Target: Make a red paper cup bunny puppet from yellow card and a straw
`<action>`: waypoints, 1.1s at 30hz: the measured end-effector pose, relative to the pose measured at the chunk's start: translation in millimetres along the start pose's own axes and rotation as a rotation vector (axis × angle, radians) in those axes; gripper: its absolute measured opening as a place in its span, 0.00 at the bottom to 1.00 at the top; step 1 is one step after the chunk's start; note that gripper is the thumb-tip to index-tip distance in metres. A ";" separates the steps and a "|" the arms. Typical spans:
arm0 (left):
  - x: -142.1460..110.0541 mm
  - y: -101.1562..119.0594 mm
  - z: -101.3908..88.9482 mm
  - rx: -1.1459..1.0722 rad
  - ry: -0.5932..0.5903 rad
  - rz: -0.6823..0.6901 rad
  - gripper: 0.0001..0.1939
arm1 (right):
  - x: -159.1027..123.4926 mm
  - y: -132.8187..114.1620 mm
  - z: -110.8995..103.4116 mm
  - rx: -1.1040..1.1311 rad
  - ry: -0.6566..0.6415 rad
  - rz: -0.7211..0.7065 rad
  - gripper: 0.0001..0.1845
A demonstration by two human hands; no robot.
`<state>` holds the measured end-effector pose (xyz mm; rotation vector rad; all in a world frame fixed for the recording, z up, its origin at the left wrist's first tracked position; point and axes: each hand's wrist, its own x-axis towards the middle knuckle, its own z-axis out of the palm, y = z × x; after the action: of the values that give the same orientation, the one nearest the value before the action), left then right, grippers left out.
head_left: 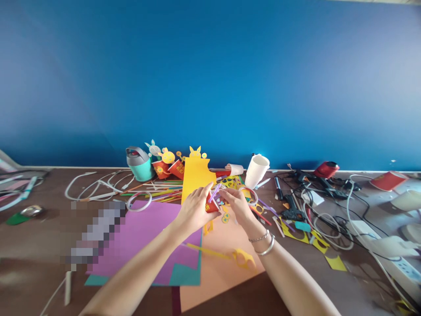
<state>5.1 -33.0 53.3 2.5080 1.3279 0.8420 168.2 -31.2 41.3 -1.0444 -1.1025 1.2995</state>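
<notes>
My left hand (pixel 194 205) is wrapped round a small red paper cup (pixel 211 206) with yellow print, held above the orange paper. A purple strip (pixel 215 192) stands out from the cup's top. Close against it, my right hand (pixel 236 202) has thumb and fingers pinched together; what lies between the fingertips is too small to make out. Below the hands are small yellow-green paper rings (pixel 225 217) on the orange sheet (pixel 213 281). A yellow strip (pixel 210 251) and a yellow cut-out (pixel 244 258) lie nearer to me.
Purple paper (pixel 148 245) lies left, with a white tape roll (pixel 139 202) at its edge. Behind stand a teal canister (pixel 140 166), animal-faced cups (pixel 162 169) and stacked white cups (pixel 257 171). Right are a glue gun (pixel 292 210), cables, paper scraps and a power strip (pixel 391 254).
</notes>
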 end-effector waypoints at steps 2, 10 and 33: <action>0.2 -0.1 0.2 0.005 0.001 -0.009 0.43 | -0.2 -0.3 0.6 -0.006 0.001 -0.002 0.14; 1.2 -5.6 -0.4 0.121 0.115 -0.018 0.45 | 0.4 -3.5 -0.7 -0.096 0.108 -0.044 0.17; -2.0 3.1 1.9 0.383 0.105 0.115 0.42 | -0.2 -4.4 -0.5 -0.047 0.044 -0.040 0.11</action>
<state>7.5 -36.3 52.2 2.8904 1.5149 0.8170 169.6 -31.4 45.5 -1.0760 -1.1201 1.2184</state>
